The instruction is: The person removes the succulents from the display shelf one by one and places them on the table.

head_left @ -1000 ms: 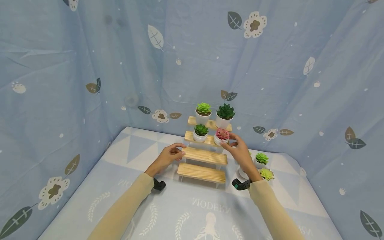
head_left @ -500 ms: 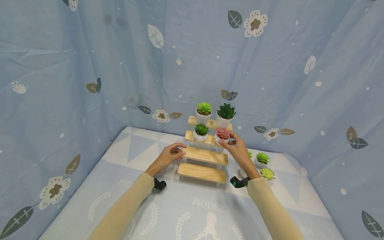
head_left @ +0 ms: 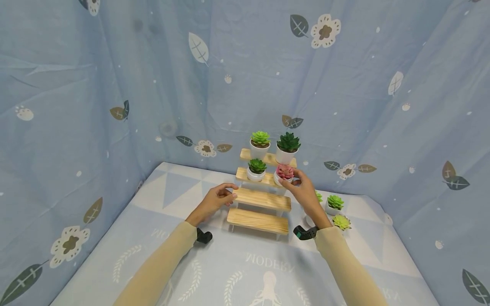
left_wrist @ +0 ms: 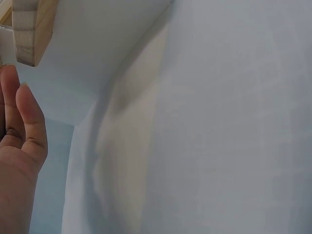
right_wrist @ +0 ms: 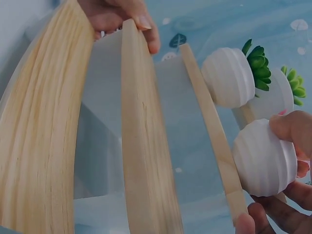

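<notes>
A four-step wooden plant stand (head_left: 260, 199) stands on the table. My right hand (head_left: 304, 191) holds the white pot (right_wrist: 263, 158) of a pink succulent (head_left: 285, 171) between thumb and fingers, and the pot rests on the second step from the top. Beside it on that step sits a dark green succulent (head_left: 256, 166) in a round white pot. The top step bears a light green succulent (head_left: 260, 140) and a taller dark green succulent (head_left: 288, 143). My left hand (head_left: 216, 199) grips the left end of the third step; its thumb lies on the board's edge in the right wrist view.
Right of the stand, a green succulent (head_left: 334, 203), a yellow-green succulent (head_left: 341, 221) and another white pot (head_left: 310, 220), partly hidden by my right wrist, stand on the table. A patterned blue curtain (head_left: 245, 76) hangs behind.
Over the last second my right fingers shift slightly on the pot with the pink succulent. The left hand stays in place at the stand.
</notes>
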Tool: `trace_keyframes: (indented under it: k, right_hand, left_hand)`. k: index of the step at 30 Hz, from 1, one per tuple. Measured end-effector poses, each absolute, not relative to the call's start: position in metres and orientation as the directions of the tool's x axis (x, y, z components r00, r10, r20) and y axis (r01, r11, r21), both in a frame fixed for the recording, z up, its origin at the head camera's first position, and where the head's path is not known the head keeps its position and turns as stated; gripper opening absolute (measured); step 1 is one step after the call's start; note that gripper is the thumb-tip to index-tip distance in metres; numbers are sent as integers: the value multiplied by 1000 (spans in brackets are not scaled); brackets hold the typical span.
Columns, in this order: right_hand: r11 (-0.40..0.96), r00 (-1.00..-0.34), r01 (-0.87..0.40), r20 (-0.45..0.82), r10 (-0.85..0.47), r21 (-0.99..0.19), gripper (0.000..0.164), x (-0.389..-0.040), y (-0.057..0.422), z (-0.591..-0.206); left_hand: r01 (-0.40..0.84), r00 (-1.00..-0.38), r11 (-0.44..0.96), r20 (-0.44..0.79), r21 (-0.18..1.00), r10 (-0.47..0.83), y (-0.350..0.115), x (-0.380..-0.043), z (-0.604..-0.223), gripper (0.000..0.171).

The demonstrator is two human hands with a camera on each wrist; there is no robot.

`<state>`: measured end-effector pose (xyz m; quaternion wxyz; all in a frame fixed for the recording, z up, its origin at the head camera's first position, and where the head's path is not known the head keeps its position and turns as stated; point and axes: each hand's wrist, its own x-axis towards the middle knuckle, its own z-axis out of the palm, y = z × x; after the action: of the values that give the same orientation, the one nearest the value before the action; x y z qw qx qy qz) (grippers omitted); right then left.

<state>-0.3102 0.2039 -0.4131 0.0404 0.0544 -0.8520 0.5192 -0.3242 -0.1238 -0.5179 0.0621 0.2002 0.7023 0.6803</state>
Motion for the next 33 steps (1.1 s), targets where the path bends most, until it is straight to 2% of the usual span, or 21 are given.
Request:
trace_keyframes:
  k: [33]
  right_hand:
    - [468,-982,-179,188,-29,-866,77,-286,210,-405]
  left_hand:
    - [188,-904,-29,185,982,385,-126,-326,-519,41]
